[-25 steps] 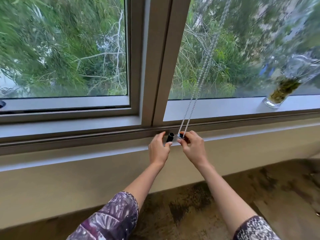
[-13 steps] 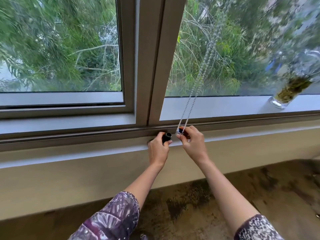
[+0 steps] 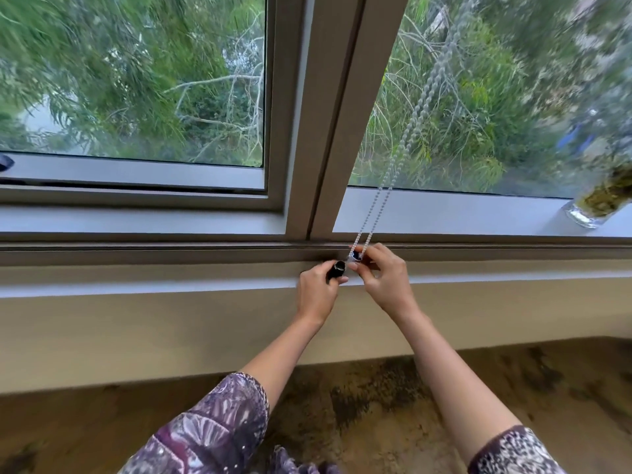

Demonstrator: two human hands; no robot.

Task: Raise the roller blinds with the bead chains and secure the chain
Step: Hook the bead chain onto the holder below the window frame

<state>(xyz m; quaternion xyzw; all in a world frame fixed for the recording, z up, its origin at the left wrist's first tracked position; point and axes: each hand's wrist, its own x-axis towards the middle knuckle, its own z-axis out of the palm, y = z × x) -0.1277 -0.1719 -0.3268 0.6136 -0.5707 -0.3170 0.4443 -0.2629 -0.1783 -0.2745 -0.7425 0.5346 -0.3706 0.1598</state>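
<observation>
The bead chain (image 3: 393, 165) hangs as a double strand in front of the right window pane, slanting down from the upper right to the lower frame rail, where its bottom loop ends at a small dark holder (image 3: 355, 256). The right hand (image 3: 384, 280) has its grip pinched together on that loop and holder, thumb and forefinger closed around it just above the sill (image 3: 136, 280). Just beside it, the left hand (image 3: 318, 290) is clamped on a short black cylinder (image 3: 337, 270), its ringed end facing up; the two hands nearly touch. Against half a second ago, both hands sit in much the same spot on the rail, the black piece now a little closer to the chain's end, and the camera has tilted so the central mullion (image 3: 328, 131) leans more. A glass vase (image 3: 595, 203) of greenery stands at the far right on the inner ledge, well apart from the hands. Patterned sleeves show below.
</observation>
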